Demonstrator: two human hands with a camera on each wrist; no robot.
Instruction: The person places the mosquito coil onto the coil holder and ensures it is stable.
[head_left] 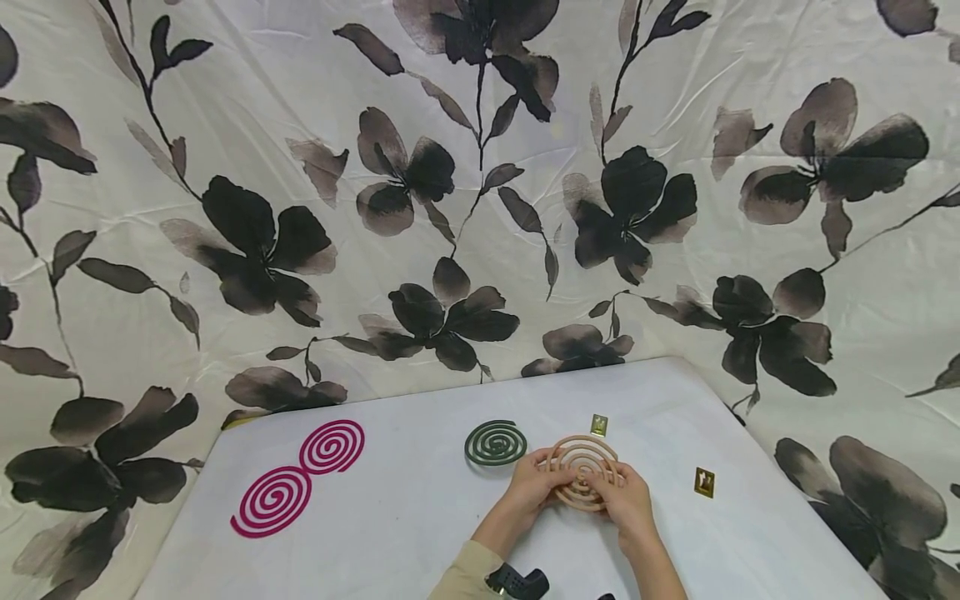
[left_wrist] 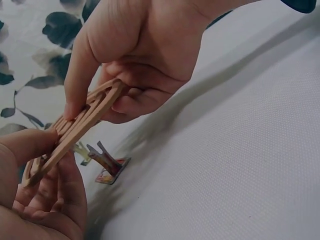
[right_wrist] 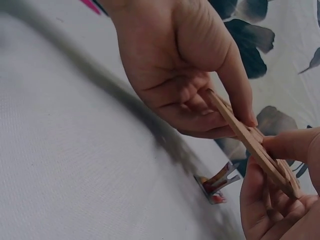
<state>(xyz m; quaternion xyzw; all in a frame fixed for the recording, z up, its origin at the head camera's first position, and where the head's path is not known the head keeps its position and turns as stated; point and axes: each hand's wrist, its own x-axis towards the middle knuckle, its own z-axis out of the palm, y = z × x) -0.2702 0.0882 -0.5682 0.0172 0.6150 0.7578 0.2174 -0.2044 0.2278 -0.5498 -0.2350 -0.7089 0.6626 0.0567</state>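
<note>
Both of my hands hold a tan mosquito coil [head_left: 582, 438] just above the table. My left hand [head_left: 534, 482] pinches its left side, thumb on top and fingers beneath. On the opposite edge my right hand [head_left: 632, 502] grips it the same way, and the two thumbs come close together near the centre. Seen edge-on in the left wrist view, the coil [left_wrist: 80, 131] is tilted. To the left of the hands lies a green mosquito coil [head_left: 496, 447]. A small metal coil stand [head_left: 599, 425] is just behind the tan coil.
Two magenta mosquito coils [head_left: 332, 447] lie next to each other on the left of the white table [head_left: 405, 533]. A second metal stand [head_left: 704, 482] sits to the right of my hands. Floral cloth [head_left: 525, 250] hangs behind the table.
</note>
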